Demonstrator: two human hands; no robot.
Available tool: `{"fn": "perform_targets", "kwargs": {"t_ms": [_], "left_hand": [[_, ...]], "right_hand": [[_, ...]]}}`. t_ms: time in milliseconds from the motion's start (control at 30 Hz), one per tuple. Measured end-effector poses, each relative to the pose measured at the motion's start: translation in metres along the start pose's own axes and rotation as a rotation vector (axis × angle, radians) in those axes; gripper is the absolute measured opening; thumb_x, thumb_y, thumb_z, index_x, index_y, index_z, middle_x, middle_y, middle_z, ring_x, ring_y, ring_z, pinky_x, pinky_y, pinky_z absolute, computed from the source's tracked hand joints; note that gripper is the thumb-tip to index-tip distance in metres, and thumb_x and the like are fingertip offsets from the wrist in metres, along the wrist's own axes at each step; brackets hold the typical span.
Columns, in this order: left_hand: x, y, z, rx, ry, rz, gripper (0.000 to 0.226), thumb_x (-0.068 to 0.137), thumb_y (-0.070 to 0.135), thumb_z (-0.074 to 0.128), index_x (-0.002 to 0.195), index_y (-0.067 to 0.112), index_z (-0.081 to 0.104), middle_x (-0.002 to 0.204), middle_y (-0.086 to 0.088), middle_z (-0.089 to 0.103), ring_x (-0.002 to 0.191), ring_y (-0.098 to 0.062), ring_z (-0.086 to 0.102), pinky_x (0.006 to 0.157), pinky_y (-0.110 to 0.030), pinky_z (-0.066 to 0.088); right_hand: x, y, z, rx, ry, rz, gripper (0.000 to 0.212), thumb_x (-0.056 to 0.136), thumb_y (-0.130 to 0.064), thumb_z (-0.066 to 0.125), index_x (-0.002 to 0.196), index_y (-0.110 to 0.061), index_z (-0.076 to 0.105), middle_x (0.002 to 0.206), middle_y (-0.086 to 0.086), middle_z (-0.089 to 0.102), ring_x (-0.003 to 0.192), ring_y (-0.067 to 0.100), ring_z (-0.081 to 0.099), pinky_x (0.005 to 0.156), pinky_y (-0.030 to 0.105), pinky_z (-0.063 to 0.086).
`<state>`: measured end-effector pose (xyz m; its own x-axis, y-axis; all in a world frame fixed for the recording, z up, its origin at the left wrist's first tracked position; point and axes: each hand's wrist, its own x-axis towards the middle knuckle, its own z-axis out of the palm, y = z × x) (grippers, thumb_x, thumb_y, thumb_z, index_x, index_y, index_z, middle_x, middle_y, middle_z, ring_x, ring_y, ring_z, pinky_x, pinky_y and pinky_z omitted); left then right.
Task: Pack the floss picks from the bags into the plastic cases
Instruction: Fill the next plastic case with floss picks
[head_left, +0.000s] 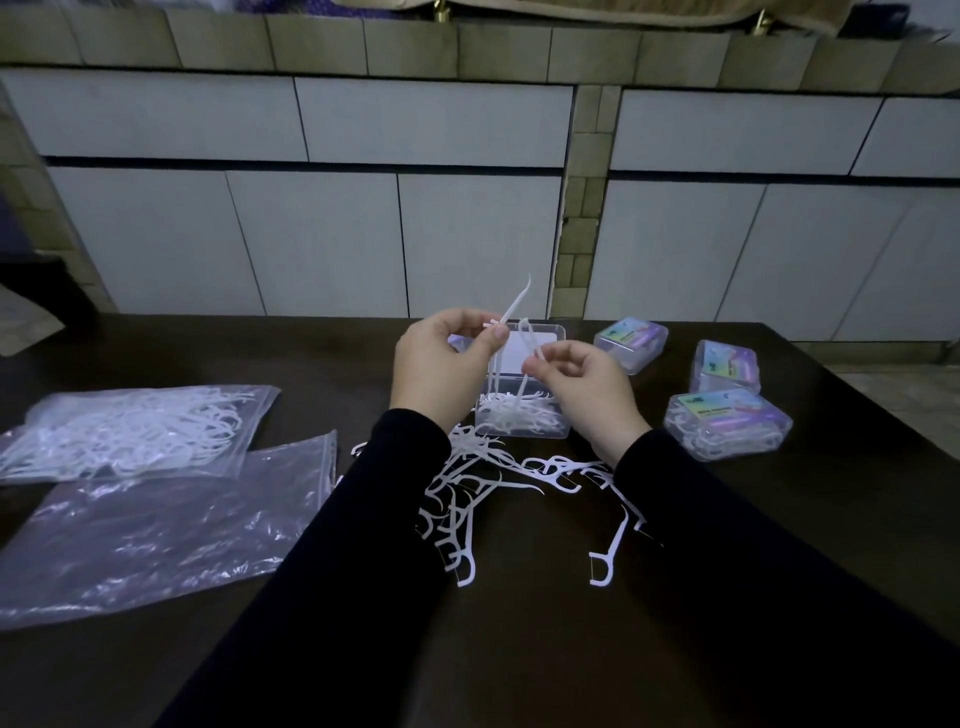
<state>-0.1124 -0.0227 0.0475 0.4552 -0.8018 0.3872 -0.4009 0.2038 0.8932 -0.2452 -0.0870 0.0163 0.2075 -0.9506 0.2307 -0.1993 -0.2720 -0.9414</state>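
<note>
Above an open clear plastic case (540, 428), my left hand (441, 364) pinches a white floss pick (514, 306) whose pointed end sticks up. My right hand (582, 387) pinches another floss pick (531, 338) over the same case, which holds several picks in its lower half. Loose floss picks (483, 499) lie scattered on the dark table (519, 649) between my forearms. A zip bag full of picks (135, 431) lies at the left, with an emptied zip bag (171, 525) in front of it.
Three shut cases with coloured labels sit at the right: one far (631, 343), one in the middle (726, 366), one nearest (727, 423). A white tiled wall (363, 218) rises behind the table's far edge. The table's right edge runs diagonally past the cases.
</note>
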Motion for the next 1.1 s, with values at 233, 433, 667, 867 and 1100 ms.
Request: {"fn": "perform_targets", "kwargs": {"t_ms": [233,433,667,867,1100], "left_hand": [[-0.002,-0.001,0.000,0.091,-0.010,0.026,0.005,0.087,0.027,0.067,0.086,0.023,0.070,0.060,0.017,0.052,0.054,0.000,0.045,0.058,-0.015,0.037],[-0.005,-0.004,0.003,0.180,-0.050,0.075,0.005,0.089,0.028,0.065,0.085,0.027,0.067,0.077,0.016,0.061,0.051,0.007,0.047,0.051,-0.006,0.035],[-0.004,-0.019,0.022,0.302,-0.151,0.256,0.006,0.089,0.026,0.065,0.092,0.026,0.070,0.086,0.014,0.063,0.067,0.001,0.049,0.067,-0.019,0.037],[-0.001,-0.021,0.029,0.543,-0.268,0.231,0.014,0.093,0.033,0.059,0.101,0.030,0.071,0.097,0.008,0.069,0.089,-0.011,0.060,0.077,-0.028,0.048],[-0.001,-0.025,0.023,0.546,-0.325,0.213,0.018,0.088,0.038,0.065,0.098,0.027,0.075,0.103,0.007,0.066,0.095,-0.012,0.059,0.082,-0.031,0.047]], "right_hand": [[0.004,-0.002,-0.027,-0.736,-0.053,-0.174,0.021,0.089,-0.045,0.061,0.104,-0.034,0.073,0.107,-0.016,0.070,0.106,0.011,0.054,0.087,0.029,0.025],[0.001,-0.004,-0.027,-0.948,-0.200,-0.234,0.035,0.093,-0.057,0.046,0.111,-0.039,0.069,0.121,-0.011,0.058,0.114,0.016,0.045,0.093,0.039,0.028],[0.000,0.004,-0.044,-0.859,-0.311,-0.047,0.086,0.068,-0.073,0.065,0.142,-0.038,0.039,0.136,-0.005,0.049,0.123,0.017,0.047,0.104,0.046,0.039],[0.007,0.022,-0.045,-0.736,-0.380,-0.038,0.082,0.072,-0.065,0.068,0.144,-0.036,0.040,0.147,-0.010,0.044,0.134,0.016,0.040,0.111,0.051,0.032],[0.007,0.027,-0.043,-0.636,-0.437,-0.063,0.075,0.071,-0.069,0.063,0.138,-0.042,0.044,0.141,-0.015,0.043,0.129,0.012,0.040,0.111,0.050,0.030]]}}
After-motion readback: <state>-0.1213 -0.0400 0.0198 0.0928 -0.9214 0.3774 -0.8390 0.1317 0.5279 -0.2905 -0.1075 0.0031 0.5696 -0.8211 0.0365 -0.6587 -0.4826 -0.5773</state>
